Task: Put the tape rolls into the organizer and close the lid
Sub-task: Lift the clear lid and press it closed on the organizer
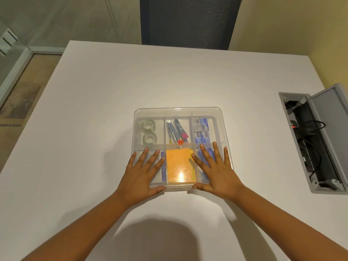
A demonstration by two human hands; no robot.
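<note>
A clear plastic organizer (224,129) with several compartments sits mid-table, its transparent lid (178,111) lying flat over it. Two clear tape rolls (149,125) (149,138) lie in the far-left compartment, seen through the lid. My left hand (143,174) rests flat on the lid's near-left part, fingers spread. My right hand (216,170) lies flat on the near-right part, fingers spread too. Both thumbs touch the organizer's near edge. Neither hand holds anything.
Inside the organizer are a stapler (177,130), blue staple boxes (201,127) and orange sticky notes (179,166). An open grey cable box (310,140) is set into the white table (94,110) at right. A dark chair (188,21) stands beyond the far edge.
</note>
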